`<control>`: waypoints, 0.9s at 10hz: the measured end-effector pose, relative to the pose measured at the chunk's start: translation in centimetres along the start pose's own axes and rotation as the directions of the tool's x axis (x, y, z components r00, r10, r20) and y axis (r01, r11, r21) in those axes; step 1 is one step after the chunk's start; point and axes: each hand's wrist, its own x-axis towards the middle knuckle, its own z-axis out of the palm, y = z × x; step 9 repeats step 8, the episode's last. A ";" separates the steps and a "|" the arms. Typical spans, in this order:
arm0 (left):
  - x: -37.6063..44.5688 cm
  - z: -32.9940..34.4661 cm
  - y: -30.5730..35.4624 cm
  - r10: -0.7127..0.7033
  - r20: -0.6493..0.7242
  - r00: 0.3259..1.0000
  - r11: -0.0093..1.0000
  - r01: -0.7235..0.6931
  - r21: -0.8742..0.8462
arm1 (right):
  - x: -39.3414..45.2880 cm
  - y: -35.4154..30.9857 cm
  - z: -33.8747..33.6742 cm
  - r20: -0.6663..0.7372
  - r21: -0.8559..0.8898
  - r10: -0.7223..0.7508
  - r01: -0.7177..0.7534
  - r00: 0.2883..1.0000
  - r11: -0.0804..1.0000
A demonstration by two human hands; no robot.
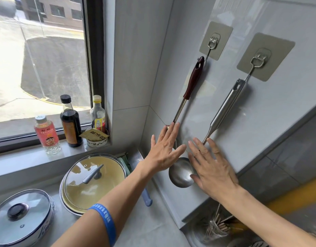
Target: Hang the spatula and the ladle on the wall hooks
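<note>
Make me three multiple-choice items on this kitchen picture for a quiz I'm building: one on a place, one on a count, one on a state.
1. Where does the ladle hang?
A. right hook
B. left hook
C. windowsill

2. How many bottles stand on the windowsill?
A. one
B. three
C. five

3. How are the two hands?
A. fists
B. gripping handles
C. open, fingers spread

Key:
1 A, its steel handle hangs from the right hook.
2 B, three stand by the glass.
3 C, the left hand and right hand lie flat over the utensils.
</note>
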 end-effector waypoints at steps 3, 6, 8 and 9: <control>-0.1 -0.2 0.4 0.001 -0.010 1.000 1.000 -0.001 0.022 | -0.2 0.0 -0.4 -0.016 0.003 0.004 -0.003 1.000 1.000; -0.2 -0.1 0.3 0.001 -0.018 1.000 0.999 0.000 0.045 | -0.6 -0.3 -0.5 -0.053 0.124 -0.024 0.030 0.998 0.992; -2.0 -0.8 0.8 -0.010 -0.114 0.993 1.000 0.013 0.021 | -1.4 -1.1 -1.0 -0.195 0.167 0.009 0.024 0.981 0.986; -2.0 -0.8 0.8 -0.010 -0.114 0.993 1.000 0.013 0.021 | -1.4 -1.1 -1.0 -0.195 0.167 0.009 0.024 0.981 0.986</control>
